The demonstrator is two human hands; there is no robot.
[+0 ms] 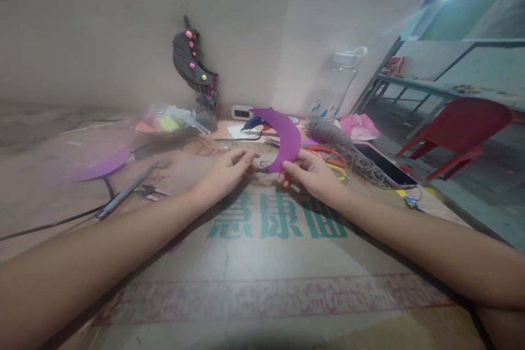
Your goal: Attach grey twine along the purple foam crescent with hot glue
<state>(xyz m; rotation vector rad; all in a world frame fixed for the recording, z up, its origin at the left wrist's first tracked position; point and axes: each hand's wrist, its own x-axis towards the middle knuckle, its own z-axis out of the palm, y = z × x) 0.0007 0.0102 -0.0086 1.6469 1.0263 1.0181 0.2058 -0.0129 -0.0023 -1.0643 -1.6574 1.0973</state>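
Note:
A purple paper crescent [288, 134] stands upright above the table, its points facing left. My right hand [305, 172] pinches it near the lower end, thumb in front and fingers behind. Just left of that lower tip is my left hand [240, 167], its fingers bent and drawn together; whatever they hold, if anything, is too small to make out. A thin dark loop [264, 164] shows between the two hands. Behind the crescent lies a blue glue gun [255, 122], partly covered by it.
Orange-handled scissors [328, 154], grey yarn [334, 134] and a phone [385, 165] lie at right. A clear bottle [333, 87] stands behind. At left are a bowl [164, 123], a pen [127, 191] and another purple piece [102, 164]. A grey crescent decoration [184, 60] hangs on the wall.

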